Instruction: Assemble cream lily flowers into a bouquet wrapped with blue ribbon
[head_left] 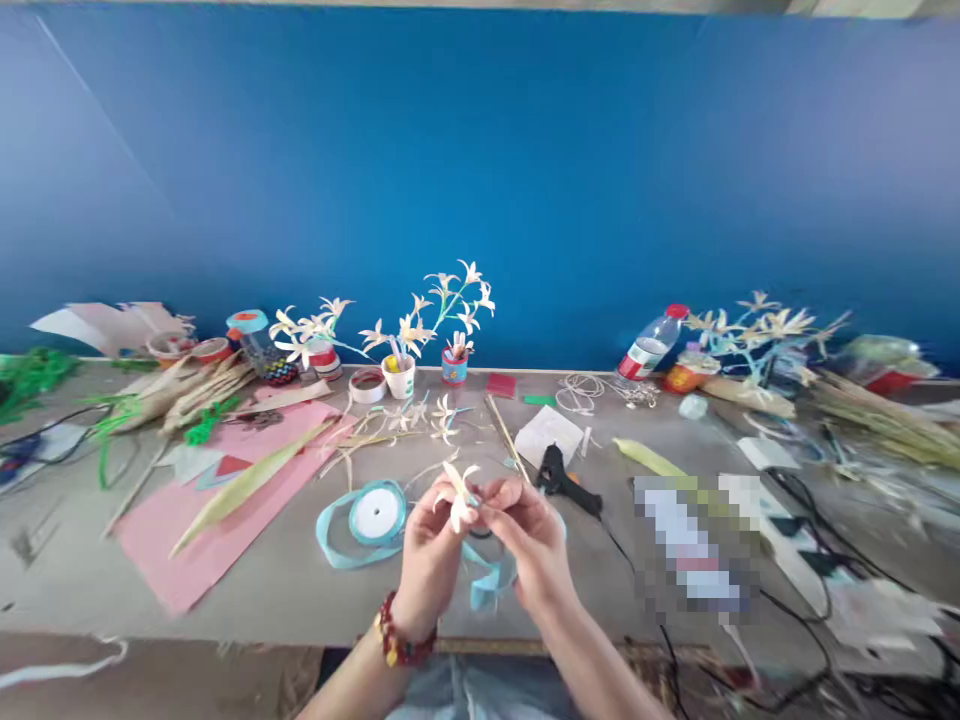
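Near the table's front, my left hand (431,545) pinches a cream-white artificial flower (456,497) with narrow pointed petals. My right hand (529,530) meets it at the flower's base, its fingers closed around a bit of light-blue ribbon there. Below both hands hangs a loose length of light-blue ribbon (489,585). To the left lies a ribbon spool (377,512) with a white centre, partly unwound. A black glue gun (566,480) rests right of my hands. The flower's stem is mostly hidden by my fingers.
Finished white flower sprays stand in a paper cup (399,377) at the back. Pink paper (187,540) with a pale husk (251,485) covers the left. A tilted plastic bottle (652,345) stands back right. Black cables (806,500) and a blurred-out object (694,550) lie on the right.
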